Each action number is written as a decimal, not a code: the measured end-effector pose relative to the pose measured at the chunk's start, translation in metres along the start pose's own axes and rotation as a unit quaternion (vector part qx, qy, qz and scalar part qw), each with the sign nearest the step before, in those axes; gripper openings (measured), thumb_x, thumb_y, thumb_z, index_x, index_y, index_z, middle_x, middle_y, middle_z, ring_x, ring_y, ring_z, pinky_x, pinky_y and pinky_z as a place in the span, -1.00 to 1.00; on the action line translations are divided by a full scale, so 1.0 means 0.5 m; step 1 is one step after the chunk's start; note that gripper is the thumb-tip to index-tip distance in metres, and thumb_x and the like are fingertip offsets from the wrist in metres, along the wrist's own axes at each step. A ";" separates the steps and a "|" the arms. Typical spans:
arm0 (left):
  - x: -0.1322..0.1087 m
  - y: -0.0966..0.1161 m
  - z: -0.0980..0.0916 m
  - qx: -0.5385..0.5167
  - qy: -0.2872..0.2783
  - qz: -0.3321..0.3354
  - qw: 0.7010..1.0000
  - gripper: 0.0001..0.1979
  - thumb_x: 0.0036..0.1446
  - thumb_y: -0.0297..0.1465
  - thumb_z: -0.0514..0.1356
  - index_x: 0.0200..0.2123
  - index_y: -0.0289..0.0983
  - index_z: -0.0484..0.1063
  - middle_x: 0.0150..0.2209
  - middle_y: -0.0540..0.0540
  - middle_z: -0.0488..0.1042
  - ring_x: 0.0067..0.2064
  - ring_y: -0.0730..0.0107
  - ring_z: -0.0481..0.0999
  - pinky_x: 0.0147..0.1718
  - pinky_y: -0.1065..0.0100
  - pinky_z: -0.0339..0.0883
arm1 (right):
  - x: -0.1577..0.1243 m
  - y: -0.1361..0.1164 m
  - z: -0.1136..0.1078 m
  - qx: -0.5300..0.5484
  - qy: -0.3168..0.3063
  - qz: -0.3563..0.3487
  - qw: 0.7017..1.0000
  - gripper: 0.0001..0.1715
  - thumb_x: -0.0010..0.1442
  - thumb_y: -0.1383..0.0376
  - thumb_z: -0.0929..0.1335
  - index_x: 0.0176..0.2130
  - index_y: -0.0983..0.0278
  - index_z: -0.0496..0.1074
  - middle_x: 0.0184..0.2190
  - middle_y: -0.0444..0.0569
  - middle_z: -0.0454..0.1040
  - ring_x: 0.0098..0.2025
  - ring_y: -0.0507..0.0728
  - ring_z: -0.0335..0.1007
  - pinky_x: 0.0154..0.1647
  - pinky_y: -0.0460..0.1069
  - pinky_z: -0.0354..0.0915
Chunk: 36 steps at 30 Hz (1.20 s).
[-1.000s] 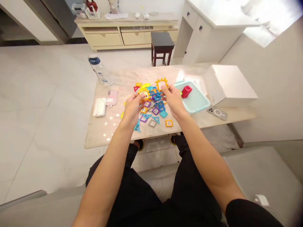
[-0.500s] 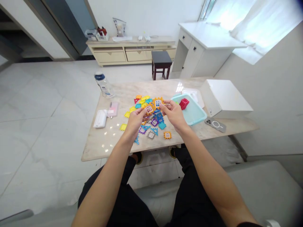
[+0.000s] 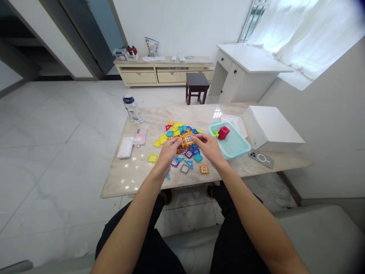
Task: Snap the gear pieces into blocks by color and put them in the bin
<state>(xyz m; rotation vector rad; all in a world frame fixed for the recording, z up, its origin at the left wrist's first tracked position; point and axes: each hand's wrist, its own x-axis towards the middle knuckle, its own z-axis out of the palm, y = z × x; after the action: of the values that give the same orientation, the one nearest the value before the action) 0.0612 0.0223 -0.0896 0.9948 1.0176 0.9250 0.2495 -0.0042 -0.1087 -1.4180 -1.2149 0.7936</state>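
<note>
Over the pile of colourful interlocking tiles, my right hand (image 3: 209, 146) pinches an orange window tile (image 3: 188, 139) with a white window frame in it. My left hand (image 3: 169, 152) is closed on another orange window tile (image 3: 183, 142), mostly covered by the fingers and the first tile. The two tiles overlap or touch; whether they are joined I cannot tell. Below the hands lie a purple window tile (image 3: 189, 153), a grey window tile (image 3: 184, 168) and a loose orange window tile (image 3: 204, 169). Yellow tiles (image 3: 163, 138) spread to the left of the pile.
A light-blue tray (image 3: 234, 146) at right holds red pieces (image 3: 224, 133) and green pieces (image 3: 215, 133). Beside it are a phone (image 3: 261, 158) and a white box (image 3: 272, 127). A water bottle (image 3: 133, 110) and a white tissue pack (image 3: 125, 147) are on the table's left side.
My hands have come closer together, bringing the two orange window tiles from side by side to overlapping. The whole view has shifted slightly, with the room lower in the picture.
</note>
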 end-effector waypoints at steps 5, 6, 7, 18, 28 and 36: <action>-0.001 -0.003 -0.004 0.049 -0.020 0.036 0.998 -0.48 0.00 0.06 0.55 -0.26 -0.29 0.68 -0.24 -0.15 0.72 -0.22 0.24 0.67 -0.20 0.32 0.49 | -0.008 -0.006 0.014 -0.062 -0.011 -0.022 0.998 -0.58 0.33 -0.04 0.54 -0.11 0.23 0.79 -0.19 0.03 0.79 -0.15 0.27 0.71 -0.07 0.11 0.53; -0.001 -0.005 -0.004 0.060 -0.019 0.040 0.997 -0.47 -0.01 0.06 0.55 -0.26 -0.29 0.68 -0.25 -0.14 0.72 -0.22 0.25 0.66 -0.21 0.33 0.47 | -0.010 -0.008 0.016 -0.086 -0.011 -0.042 0.995 -0.62 0.36 -0.02 0.53 -0.11 0.22 0.80 -0.19 0.02 0.78 -0.16 0.27 0.70 -0.05 0.12 0.53; 0.000 -0.006 -0.005 0.068 -0.018 0.043 0.997 -0.47 -0.01 0.06 0.55 -0.25 -0.29 0.68 -0.26 -0.14 0.72 -0.22 0.24 0.66 -0.23 0.33 0.45 | -0.012 -0.009 0.016 -0.112 -0.015 -0.067 0.991 -0.65 0.41 0.01 0.51 -0.10 0.21 0.80 -0.19 0.02 0.78 -0.16 0.26 0.70 -0.02 0.13 0.53; 0.010 -0.019 -0.021 0.184 -0.005 0.127 0.975 -0.70 0.23 -0.15 0.38 -0.22 -0.30 0.69 -0.29 -0.13 0.73 -0.24 0.21 0.66 -0.28 0.33 0.40 | -0.027 -0.009 -0.003 -0.272 -0.111 -0.298 0.908 -0.21 0.43 0.26 0.53 0.52 0.17 0.37 0.40 0.20 0.52 0.45 0.37 0.45 0.46 0.34 0.40; -0.015 0.007 0.009 -0.029 -0.110 0.021 0.993 -0.42 0.18 0.11 0.48 -0.09 -0.31 0.70 -0.18 -0.15 0.71 -0.21 0.30 0.65 -0.18 0.34 0.54 | -0.025 -0.016 -0.030 -0.187 -0.055 -0.340 0.920 -0.35 0.41 0.18 0.56 0.41 0.08 0.49 0.26 0.07 0.65 0.28 0.34 0.62 0.36 0.30 0.49; -0.019 0.008 0.002 -0.088 -0.142 -0.023 0.986 -0.44 0.08 0.04 0.59 -0.08 -0.30 0.71 -0.14 -0.17 0.70 -0.20 0.37 0.63 -0.15 0.39 0.55 | -0.029 -0.021 -0.036 -0.151 -0.064 -0.335 0.928 -0.31 0.40 0.11 0.57 0.42 0.05 0.48 0.28 0.06 0.64 0.29 0.34 0.61 0.36 0.28 0.50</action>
<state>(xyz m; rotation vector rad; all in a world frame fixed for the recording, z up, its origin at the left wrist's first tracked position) 0.0590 0.0145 -0.0833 0.9202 0.7049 0.7941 0.2596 -0.0242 -0.0969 -1.0711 -1.8412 0.2244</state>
